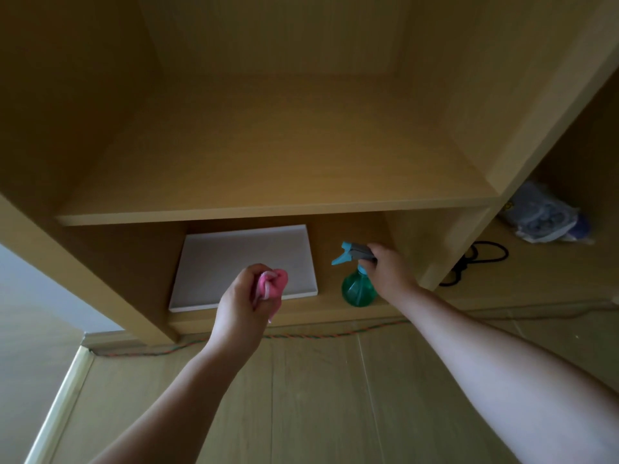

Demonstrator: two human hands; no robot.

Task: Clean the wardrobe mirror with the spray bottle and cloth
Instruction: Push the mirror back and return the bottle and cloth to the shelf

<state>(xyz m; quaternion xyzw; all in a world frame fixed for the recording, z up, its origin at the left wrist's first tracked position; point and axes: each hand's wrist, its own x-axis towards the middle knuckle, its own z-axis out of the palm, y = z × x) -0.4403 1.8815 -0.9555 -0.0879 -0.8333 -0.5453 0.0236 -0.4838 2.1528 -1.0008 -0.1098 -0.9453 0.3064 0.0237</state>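
In the bottom compartment of the wardrobe (268, 213), the spray bottle (357, 291) (green, upright, right of a white board (241, 259)) is gripped round its neck by the right hand (392, 269). A pink cloth (273, 282) is clenched in the curled left hand (239, 306).

A light-wood wardrobe (50, 145) stands open, dim inside. A wide shelf (268, 209) floors its upper compartment. Below, a flat white board (241, 249) lies toward the left side. The compartment to the right holds a black cable (467, 264) and a plastic-wrapped bundle (542, 216). A twisted cord (301, 335) follows the wardrobe's base across the pale wood floor (335, 413) — white wall (26, 296) at left.
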